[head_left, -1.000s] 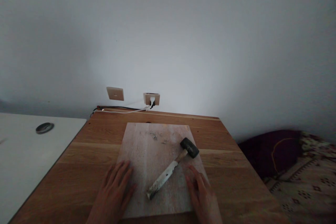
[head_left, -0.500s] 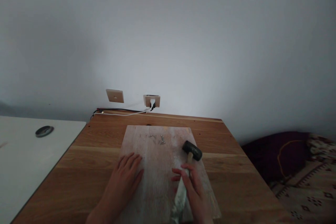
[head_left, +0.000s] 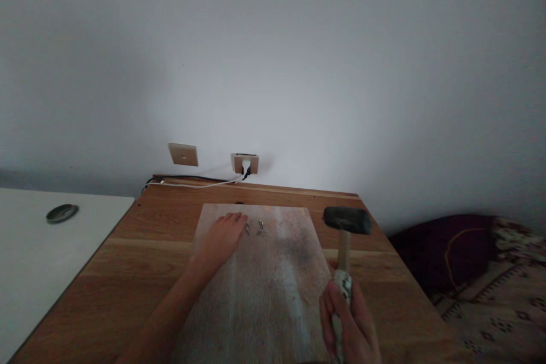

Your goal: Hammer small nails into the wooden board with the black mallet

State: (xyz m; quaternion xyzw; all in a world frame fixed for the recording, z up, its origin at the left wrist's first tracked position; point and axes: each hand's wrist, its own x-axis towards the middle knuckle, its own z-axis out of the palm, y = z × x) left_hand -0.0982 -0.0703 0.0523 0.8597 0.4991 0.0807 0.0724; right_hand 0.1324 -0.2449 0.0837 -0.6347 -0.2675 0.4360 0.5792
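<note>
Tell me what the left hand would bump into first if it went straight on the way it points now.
Most likely the small metal pieces lying on the board, just ahead of the left hand; it may be touching one, as depth is hard to judge here.

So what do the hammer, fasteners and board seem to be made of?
Hammer head: dull black, perhaps rubber, though dark metal is possible. Handle: likely wood, pale and bare near the head, with worn white coating below. Fasteners: probably metal, from their silvery shine. Board: apparently wood, faintly streaked, with a whitish, blotchy finish.
</note>
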